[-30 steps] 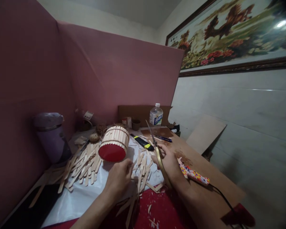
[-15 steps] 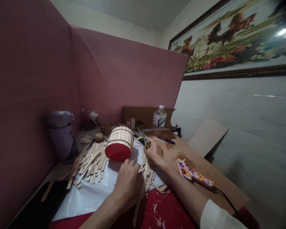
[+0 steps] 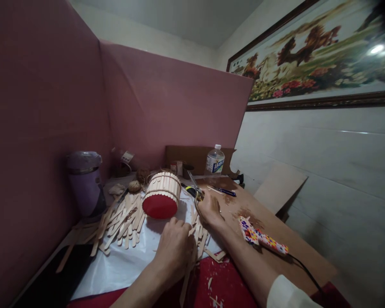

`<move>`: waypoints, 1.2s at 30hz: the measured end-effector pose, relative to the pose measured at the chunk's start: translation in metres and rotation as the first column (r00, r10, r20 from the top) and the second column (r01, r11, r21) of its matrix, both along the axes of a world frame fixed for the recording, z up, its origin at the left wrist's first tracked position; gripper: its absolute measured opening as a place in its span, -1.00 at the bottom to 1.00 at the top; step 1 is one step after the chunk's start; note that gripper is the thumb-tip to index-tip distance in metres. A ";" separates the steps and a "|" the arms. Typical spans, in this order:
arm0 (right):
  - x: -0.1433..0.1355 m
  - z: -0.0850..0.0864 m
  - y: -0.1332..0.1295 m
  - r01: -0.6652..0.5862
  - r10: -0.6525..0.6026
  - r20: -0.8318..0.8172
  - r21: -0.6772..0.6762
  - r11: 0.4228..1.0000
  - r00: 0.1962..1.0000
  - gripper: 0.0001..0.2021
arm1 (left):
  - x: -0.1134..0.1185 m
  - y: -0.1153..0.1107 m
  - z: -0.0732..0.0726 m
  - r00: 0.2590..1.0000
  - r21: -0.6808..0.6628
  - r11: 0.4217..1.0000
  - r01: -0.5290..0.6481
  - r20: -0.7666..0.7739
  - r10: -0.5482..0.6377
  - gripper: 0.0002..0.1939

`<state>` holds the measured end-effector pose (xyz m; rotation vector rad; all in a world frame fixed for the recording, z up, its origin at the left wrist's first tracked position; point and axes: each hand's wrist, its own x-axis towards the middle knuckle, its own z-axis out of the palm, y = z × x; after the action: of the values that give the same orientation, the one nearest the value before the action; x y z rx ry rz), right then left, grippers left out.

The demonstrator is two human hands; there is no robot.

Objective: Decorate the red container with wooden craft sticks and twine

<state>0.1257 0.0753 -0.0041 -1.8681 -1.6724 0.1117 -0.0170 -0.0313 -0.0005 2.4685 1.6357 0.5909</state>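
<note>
The right hand's [image 3: 211, 208] fingers are closed around the handles of the scissors [image 3: 198, 196], near the black-and-yellow cutter [image 3: 191, 190]. The left hand's [image 3: 174, 241] fingers curl inward; whether they pinch anything, I cannot tell. Loose wooden sticks [image 3: 200, 240] lie just beside. Beyond, the stick-clad barrel [image 3: 163, 188] lies on its side, red base forward, on the sheeted bench [image 3: 282, 229].

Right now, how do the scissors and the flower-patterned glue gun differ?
The scissors are in the right hand; the glue gun lies on the brown board. The scissors look metallic and partly gold-coloured, while the glue gun wears a bright floral pattern. The glue gun trails a dark cord; the scissors have none. Both are hand tools.
</note>
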 end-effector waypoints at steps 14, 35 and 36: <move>0.004 -0.003 0.000 -0.082 0.081 0.048 0.012 0.997 0.996 -0.58 | -0.001 0.002 -0.006 0.999 0.012 1.000 0.026 -0.029 -0.025 -0.78; 0.020 0.014 -0.004 -0.226 0.213 -0.410 0.017 0.974 0.887 -0.71 | -0.002 0.005 -0.006 0.998 0.000 0.999 -0.041 0.041 0.041 -0.84; 0.023 0.016 -0.006 -0.266 0.239 -0.462 0.007 0.964 0.854 -0.70 | -0.002 0.005 -0.005 0.996 -0.008 0.999 -0.053 0.072 0.053 -0.83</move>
<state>0.1483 0.0690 0.0122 -1.4937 -1.5722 0.6675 -0.0191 -0.0265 -0.0051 2.3766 1.6782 0.6719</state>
